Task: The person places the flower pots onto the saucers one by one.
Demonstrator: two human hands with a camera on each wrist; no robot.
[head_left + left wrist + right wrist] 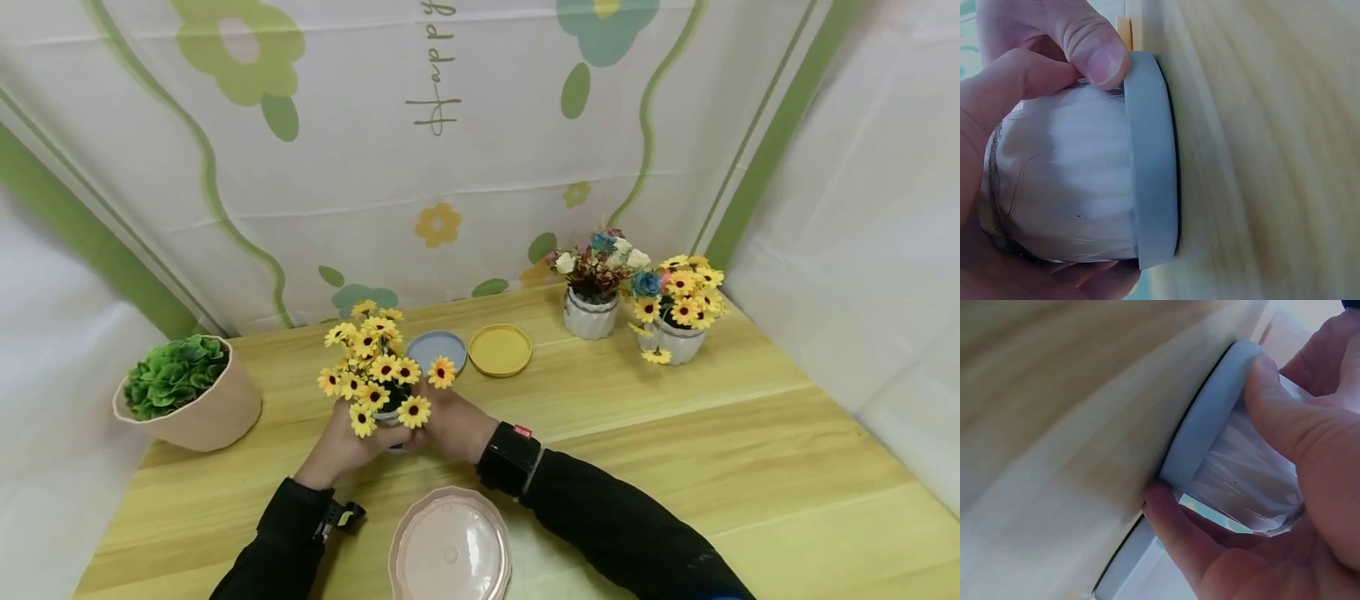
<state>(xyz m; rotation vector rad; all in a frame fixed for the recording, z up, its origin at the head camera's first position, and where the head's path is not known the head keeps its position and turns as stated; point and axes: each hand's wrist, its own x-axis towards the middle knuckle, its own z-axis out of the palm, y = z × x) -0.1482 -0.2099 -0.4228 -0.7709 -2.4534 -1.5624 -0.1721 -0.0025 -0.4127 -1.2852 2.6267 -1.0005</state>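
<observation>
Yellow artificial sunflowers (372,367) stand in a small white flowerpot (1072,181) wrapped in clear film. My left hand (347,443) grips the pot, its fingers around the side. Under the pot's base sits a grey-blue saucer (1152,162), low against the wooden tabletop. My right hand (459,423) holds this saucer by its edge; in the right wrist view the thumb presses the rim and a fingertip lies at the opposite edge. From above, the blooms and hands hide most of the pot and saucer.
Behind the hands lie another blue-grey saucer (437,350) and a yellow saucer (500,350). A pink pot (213,408) with a green plant stands left. Two white flowerpots, one with mixed flowers (591,312) and one with sunflowers (678,340), stand right. A pink tray (450,550) lies in front.
</observation>
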